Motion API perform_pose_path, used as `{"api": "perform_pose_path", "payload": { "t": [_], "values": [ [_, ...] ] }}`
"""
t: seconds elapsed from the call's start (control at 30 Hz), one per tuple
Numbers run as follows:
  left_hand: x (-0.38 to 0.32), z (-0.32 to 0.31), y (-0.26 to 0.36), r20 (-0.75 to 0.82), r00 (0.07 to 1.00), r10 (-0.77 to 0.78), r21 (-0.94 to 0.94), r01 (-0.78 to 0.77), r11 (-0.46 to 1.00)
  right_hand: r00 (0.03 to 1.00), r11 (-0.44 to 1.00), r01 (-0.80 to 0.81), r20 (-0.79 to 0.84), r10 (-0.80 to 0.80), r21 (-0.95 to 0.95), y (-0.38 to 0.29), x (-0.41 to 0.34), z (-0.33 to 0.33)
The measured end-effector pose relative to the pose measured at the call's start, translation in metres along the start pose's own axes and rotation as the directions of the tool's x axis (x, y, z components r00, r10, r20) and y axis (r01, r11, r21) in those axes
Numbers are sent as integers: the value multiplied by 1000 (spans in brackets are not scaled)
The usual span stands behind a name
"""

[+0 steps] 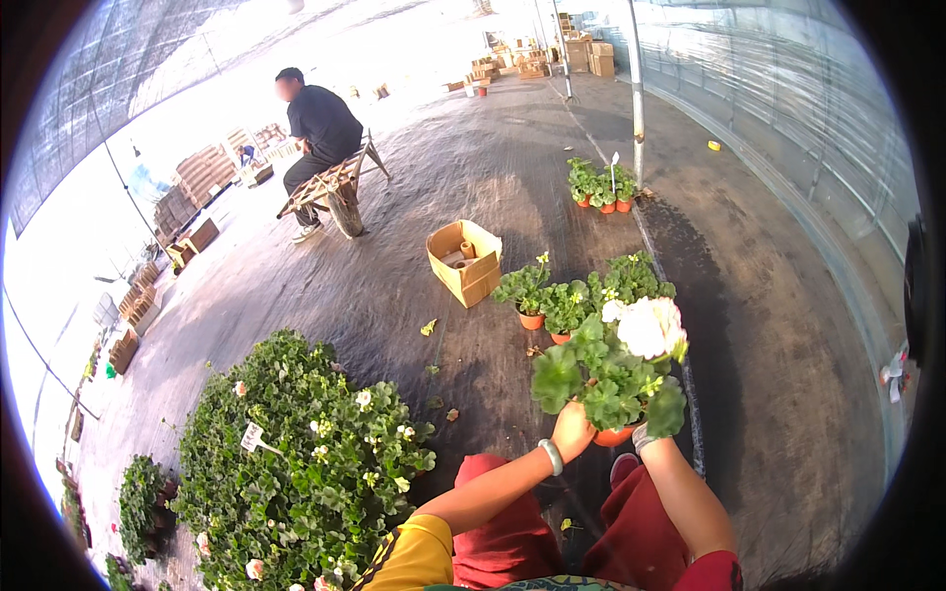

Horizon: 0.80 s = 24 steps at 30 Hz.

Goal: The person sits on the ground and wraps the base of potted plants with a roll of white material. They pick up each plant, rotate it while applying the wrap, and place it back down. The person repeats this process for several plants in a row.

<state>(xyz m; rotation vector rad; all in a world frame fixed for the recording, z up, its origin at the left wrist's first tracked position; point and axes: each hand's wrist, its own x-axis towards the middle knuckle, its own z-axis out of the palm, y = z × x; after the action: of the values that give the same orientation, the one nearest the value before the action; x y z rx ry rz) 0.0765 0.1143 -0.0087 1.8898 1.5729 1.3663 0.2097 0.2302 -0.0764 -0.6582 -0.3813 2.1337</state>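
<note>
A potted geranium [607,384] with a large pale pink bloom is held up in front of me, above my knees. My left hand [573,432] is at the left side of its orange-brown plastic pot [615,436], fingers partly under the leaves, with a pale bangle on the wrist. At the pot's right side is my right hand [649,434], mostly hidden by leaves; its grip cannot be made out. Just beyond stand several smaller potted geraniums [567,306] on the ground. To my left spreads a dense block of geraniums [295,458] with a white plant label [253,437] in it.
An open cardboard box [473,282] with brown pots inside stands ahead. A person [325,122] sits on an upturned wheelbarrow [336,185] further off. More potted plants [602,185] stand near a metal post [638,96]. Fallen leaves lie on the dark ground cover [384,295].
</note>
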Motion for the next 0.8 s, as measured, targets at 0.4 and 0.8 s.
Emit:
{"api": "perform_pose_path", "payload": {
  "t": [0.4,0.8],
  "values": [
    [3,-5,22,90,976,-196,-695,203,690,972,945,233,57,-226,-228,5,-32,45],
    [3,-17,17,133,945,-300,-870,256,422,809,446,581,427,-403,-680,-12,-37,48]
  ]
}}
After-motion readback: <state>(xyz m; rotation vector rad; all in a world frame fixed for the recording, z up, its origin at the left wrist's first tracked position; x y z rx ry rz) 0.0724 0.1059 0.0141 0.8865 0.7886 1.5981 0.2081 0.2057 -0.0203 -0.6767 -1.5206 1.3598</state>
